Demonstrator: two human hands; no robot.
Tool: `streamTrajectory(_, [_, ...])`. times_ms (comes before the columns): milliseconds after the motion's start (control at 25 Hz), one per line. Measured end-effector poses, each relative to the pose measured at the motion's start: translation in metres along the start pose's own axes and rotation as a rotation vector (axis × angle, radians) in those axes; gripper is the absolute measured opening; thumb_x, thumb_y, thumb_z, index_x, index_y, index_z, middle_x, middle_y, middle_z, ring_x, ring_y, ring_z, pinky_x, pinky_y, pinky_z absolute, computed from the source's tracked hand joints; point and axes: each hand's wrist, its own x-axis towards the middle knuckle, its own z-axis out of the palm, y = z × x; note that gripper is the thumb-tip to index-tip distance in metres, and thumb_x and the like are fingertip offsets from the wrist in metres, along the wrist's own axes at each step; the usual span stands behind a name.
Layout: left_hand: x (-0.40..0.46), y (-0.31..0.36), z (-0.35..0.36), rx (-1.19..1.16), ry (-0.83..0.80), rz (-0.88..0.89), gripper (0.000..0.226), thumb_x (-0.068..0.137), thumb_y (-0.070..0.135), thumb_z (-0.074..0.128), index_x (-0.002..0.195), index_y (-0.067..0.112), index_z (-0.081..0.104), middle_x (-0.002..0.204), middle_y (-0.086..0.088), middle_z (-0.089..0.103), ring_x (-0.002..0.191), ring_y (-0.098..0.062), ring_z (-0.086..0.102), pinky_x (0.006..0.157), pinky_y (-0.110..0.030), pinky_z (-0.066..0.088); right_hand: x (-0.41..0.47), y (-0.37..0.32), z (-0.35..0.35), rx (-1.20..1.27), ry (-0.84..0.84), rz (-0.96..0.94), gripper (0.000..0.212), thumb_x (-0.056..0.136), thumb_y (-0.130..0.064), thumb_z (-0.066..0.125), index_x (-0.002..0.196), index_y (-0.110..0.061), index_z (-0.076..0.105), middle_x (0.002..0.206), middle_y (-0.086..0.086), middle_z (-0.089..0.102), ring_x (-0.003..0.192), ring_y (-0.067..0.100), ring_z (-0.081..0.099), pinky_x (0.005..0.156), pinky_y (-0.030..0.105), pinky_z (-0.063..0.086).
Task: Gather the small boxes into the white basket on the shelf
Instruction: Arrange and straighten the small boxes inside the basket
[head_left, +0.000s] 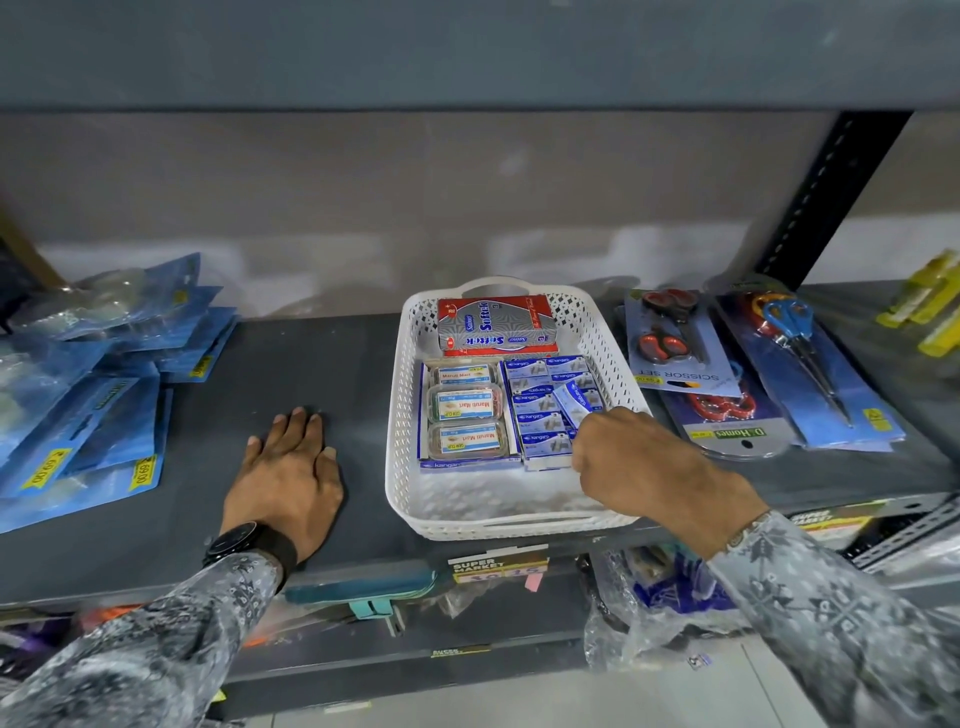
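A white perforated basket (405, 415) stands on the dark shelf. Inside, several small blue-and-white boxes (535, 400) lie stacked on the right. Three clear clip boxes (466, 408) lie on the left, and a red and silver carton (496, 325) at the back. My right hand (639, 457) reaches over the basket's right rim, its fingertips pinching one small blue box (574, 402) that stands tilted above the stack. My left hand (291, 467), with a black watch on the wrist, rests flat and empty on the shelf to the left of the basket.
Blue plastic packets (104, 384) are piled at the left of the shelf. Scissor packs (727, 364) lie right of the basket, and yellow items (930, 306) at the far right. A black upright post (826, 208) stands at the back right. The lower shelf holds bagged goods (660, 608).
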Motion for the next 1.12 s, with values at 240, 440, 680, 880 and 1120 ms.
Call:
streamTrajectory(240, [-0.001,-0.001,-0.001,0.026,-0.011,0.003,0.067,0.090,0.038,0.017,0.149,0.011,0.034,0.160,-0.007,0.029,0.149,-0.025,0.022,0.122,-0.044,0.016,-0.002,-0.008,-0.005,-0.025,0.008,0.042,0.028,0.083,-0.007,0.056,0.108,-0.010,0.069,0.105,0.012,0.064,0.100,0.034,0.060,0.088,0.040,0.053])
streamTrajectory(440, [0.001,0.000,0.000,0.008,-0.013,-0.024,0.067,0.089,0.039,0.018,0.149,0.013,0.034,0.161,-0.005,0.027,0.150,-0.023,0.019,0.123,-0.042,0.013,0.017,-0.037,-0.015,0.016,0.198,-0.051,0.028,0.082,-0.010,0.063,0.106,-0.020,0.075,0.102,0.010,0.069,0.098,0.033,0.066,0.086,0.038,0.055])
streamTrajectory(680, [0.001,-0.001,0.000,0.013,-0.020,-0.019,0.068,0.090,0.040,0.015,0.151,0.014,0.031,0.162,-0.004,0.025,0.150,-0.022,0.018,0.123,-0.041,0.012,0.080,-0.054,0.006,0.035,0.389,-0.250,0.029,0.090,-0.016,0.068,0.118,-0.020,0.073,0.116,0.007,0.074,0.101,0.029,0.068,0.092,0.040,0.056])
streamTrajectory(880, [0.000,0.000,-0.001,0.007,-0.016,-0.017,0.067,0.090,0.038,0.016,0.151,0.014,0.031,0.161,-0.004,0.026,0.150,-0.022,0.018,0.123,-0.041,0.012,0.102,-0.052,0.011,0.210,0.341,-0.210,0.016,0.091,-0.016,0.071,0.106,-0.018,0.078,0.106,0.005,0.078,0.095,0.022,0.071,0.091,0.036,0.056])
streamTrajectory(1120, [0.001,0.000,0.000,0.021,-0.014,-0.018,0.066,0.090,0.038,0.017,0.150,0.014,0.031,0.161,-0.004,0.026,0.150,-0.022,0.019,0.123,-0.041,0.013,0.107,-0.055,0.005,0.347,0.349,-0.162,0.016,0.093,-0.010,0.068,0.104,-0.013,0.079,0.105,0.008,0.078,0.096,0.021,0.071,0.092,0.036,0.057])
